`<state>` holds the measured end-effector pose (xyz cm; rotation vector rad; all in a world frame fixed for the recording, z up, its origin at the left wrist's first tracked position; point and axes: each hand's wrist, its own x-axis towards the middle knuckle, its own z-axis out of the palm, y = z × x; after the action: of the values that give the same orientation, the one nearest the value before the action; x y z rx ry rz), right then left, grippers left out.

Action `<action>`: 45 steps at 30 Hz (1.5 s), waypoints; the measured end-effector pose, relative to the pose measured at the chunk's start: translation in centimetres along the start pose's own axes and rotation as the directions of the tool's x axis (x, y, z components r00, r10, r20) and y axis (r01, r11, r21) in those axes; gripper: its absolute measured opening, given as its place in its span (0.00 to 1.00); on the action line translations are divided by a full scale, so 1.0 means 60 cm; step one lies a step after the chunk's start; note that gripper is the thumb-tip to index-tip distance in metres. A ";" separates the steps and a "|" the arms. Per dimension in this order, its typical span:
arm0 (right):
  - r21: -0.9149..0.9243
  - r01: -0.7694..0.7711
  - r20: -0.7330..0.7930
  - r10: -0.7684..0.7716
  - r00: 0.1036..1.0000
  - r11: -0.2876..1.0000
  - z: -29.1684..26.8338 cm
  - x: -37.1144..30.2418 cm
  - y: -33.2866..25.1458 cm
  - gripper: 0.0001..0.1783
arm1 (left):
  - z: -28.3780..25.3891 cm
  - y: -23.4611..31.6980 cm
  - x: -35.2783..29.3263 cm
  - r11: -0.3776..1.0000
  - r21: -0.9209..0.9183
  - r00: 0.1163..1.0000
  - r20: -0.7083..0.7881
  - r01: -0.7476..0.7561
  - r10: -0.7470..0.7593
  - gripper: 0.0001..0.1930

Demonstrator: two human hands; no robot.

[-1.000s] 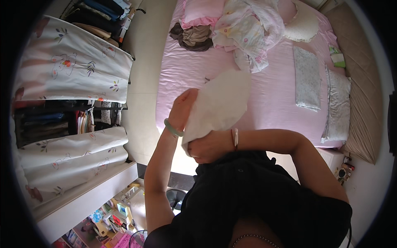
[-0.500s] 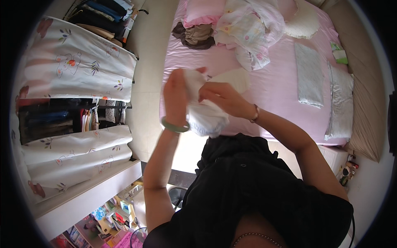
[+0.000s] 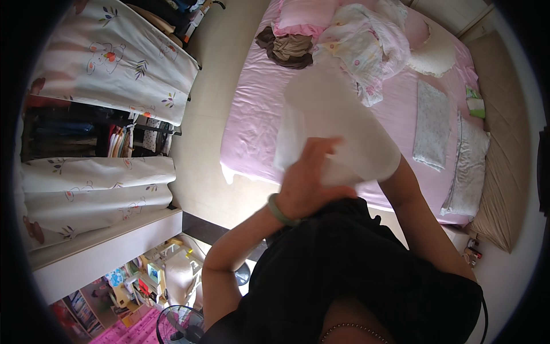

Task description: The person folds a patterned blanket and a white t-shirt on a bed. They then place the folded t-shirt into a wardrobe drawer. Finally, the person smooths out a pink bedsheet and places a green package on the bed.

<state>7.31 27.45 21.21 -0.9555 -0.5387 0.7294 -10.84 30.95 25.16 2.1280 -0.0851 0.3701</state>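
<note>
A large white cloth-like piece [image 3: 344, 123], smeared by motion, hangs in front of me over the near left part of the bed. At its lower edge is my left hand [image 3: 309, 178], with a green bangle on the wrist. Its thumb and fingers are spread apart, and I cannot tell whether they touch the white piece. My right forearm [image 3: 404, 186] reaches up behind the piece, which hides my right hand and its grip.
A pink-sheeted bed [image 3: 252, 126] bears a brown garment [image 3: 289, 49], a patterned quilt [image 3: 361, 49], a folded grey cloth [image 3: 432, 123] and a grey pillow [image 3: 467, 172]. To the left stands a curtained clothes rack [image 3: 123, 63]. A fan [image 3: 180, 327] is at the lower left.
The white piece has risen and spread out to the right, away from the two-handed hold. My left hand has moved right and its fingers have spread. My right hand has gone behind the piece.
</note>
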 end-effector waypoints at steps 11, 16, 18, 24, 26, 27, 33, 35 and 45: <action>-0.197 -0.078 -0.014 0.077 0.997 0.977 -0.061 -0.061 -0.002 0.19 | 0.036 -0.035 0.042 0.700 -0.698 0.984 0.173 0.151 -0.039 0.20; -0.420 -0.115 0.032 0.142 0.989 0.900 -0.062 -0.105 0.074 0.19 | 0.047 0.027 0.012 0.241 -0.792 0.816 0.577 0.560 0.000 0.16; -0.479 -0.103 -0.005 0.115 0.993 0.872 -0.076 -0.124 0.050 0.19 | 0.022 0.025 0.026 0.261 -0.839 0.875 0.425 0.477 -0.234 0.20; -0.466 -0.118 -0.054 0.104 0.993 0.877 -0.111 -0.162 0.005 0.20 | -0.122 -0.282 0.035 0.097 -0.882 0.641 0.256 0.461 -0.724 0.21; -0.469 -0.114 -0.030 0.113 0.993 0.876 -0.125 -0.186 -0.010 0.21 | -0.140 -0.394 -0.034 0.257 -0.773 0.607 0.199 0.580 -0.769 0.23; -0.482 -0.106 -0.020 0.110 0.994 0.870 -0.136 -0.200 -0.021 0.21 | -0.142 -0.426 -0.053 0.343 -0.646 0.568 0.173 0.682 -0.804 0.25; -0.061 0.090 -0.134 -0.098 0.986 0.994 -0.137 -0.180 -0.034 0.22 | -0.119 -0.472 -0.096 0.606 -0.543 0.556 -0.278 0.582 -0.783 0.28; 0.532 0.045 -0.047 -0.023 0.999 0.846 -0.130 -0.159 -0.043 0.23 | -0.079 -0.407 -0.054 0.754 -0.450 0.601 -0.458 0.478 -0.655 0.23; 0.729 -0.319 0.246 0.202 0.948 0.606 -0.026 -0.117 -0.081 0.21 | 0.005 -0.177 0.034 0.709 -0.566 0.881 0.069 0.421 -0.468 0.25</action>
<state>5.40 19.44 24.03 -0.1661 -0.1522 1.1766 -6.66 36.72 17.05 1.4655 0.3322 0.1117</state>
